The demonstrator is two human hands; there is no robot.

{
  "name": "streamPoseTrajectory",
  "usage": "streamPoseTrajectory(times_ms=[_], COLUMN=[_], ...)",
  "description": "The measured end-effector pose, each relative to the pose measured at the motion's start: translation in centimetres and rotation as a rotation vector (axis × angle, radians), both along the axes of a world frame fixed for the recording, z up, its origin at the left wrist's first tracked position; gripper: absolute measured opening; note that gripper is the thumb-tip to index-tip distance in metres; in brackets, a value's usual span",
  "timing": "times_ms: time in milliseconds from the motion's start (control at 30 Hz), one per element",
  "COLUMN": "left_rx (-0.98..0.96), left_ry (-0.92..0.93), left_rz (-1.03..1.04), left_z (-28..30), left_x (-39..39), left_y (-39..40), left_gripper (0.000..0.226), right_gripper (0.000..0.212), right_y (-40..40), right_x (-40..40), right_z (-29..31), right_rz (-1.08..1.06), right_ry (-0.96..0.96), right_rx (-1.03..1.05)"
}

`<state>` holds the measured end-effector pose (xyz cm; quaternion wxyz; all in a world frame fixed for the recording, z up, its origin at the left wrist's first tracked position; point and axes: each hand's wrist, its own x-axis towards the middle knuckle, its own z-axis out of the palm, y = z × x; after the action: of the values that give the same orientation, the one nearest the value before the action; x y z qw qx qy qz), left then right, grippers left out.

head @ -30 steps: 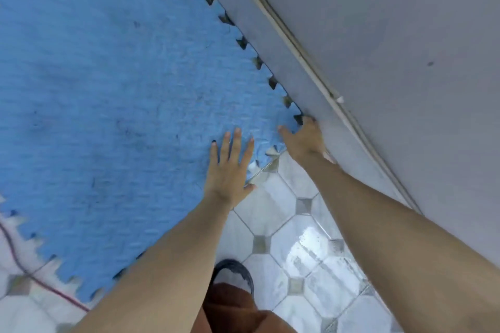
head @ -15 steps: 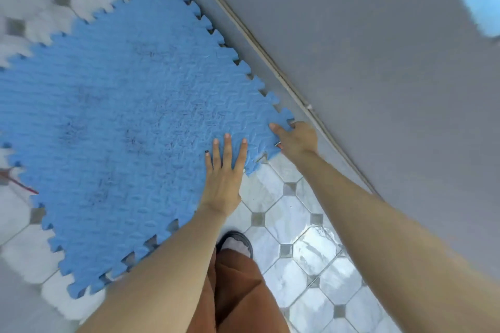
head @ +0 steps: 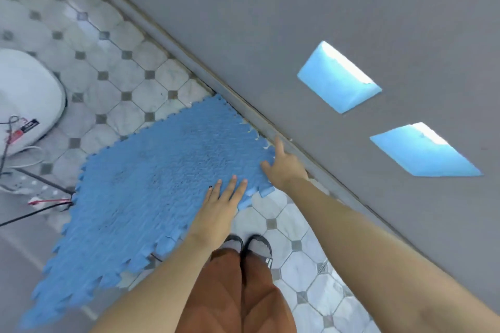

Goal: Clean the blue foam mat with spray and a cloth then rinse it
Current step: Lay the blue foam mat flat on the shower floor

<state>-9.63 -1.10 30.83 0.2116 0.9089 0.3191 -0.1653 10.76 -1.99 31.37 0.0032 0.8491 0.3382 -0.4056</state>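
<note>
The blue foam mat (head: 151, 186), with jigsaw edges and dark smudges, is held tilted above the tiled floor in front of me. Its far corner is close to the grey wall's base. My left hand (head: 219, 211) grips the mat's near right edge, with the fingers flat on top and the thumb hidden. My right hand (head: 284, 167) holds the mat's right corner by the wall, index finger stretched along the edge. No spray or cloth is in view.
A grey wall (head: 297, 21) runs diagonally on the right, with two blue-lit openings (head: 338, 78). At the left stand a white round appliance (head: 24, 94), cables (head: 40, 208) and a power strip (head: 24, 184). My sandalled feet (head: 246, 246) stand on marble-patterned tiles (head: 121, 67).
The view has pulled back and upward as I rise. The mat has come up off the floor with both hands on its right corner, and more floor shows beyond it.
</note>
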Motion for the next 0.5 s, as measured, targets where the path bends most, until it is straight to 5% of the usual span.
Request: streamPoseTrajectory(times_ms=[167, 500], left_rx=[-0.175, -0.318], left_ry=[0.078, 0.158], left_rz=[-0.077, -0.428], left_z=[4.5, 12.7], left_x=[-0.6, 2.2], left_y=[-1.1, -8.4], left_gripper=[0.1, 0.105], right_gripper=[0.039, 0.036], right_y=[-3.3, -18.6], right_x=[-1.4, -1.1], right_z=[3.7, 11.0], right_rz=[0.2, -0.186], right_ry=[-0.114, -0.078], right_rx=[-0.033, -0.143])
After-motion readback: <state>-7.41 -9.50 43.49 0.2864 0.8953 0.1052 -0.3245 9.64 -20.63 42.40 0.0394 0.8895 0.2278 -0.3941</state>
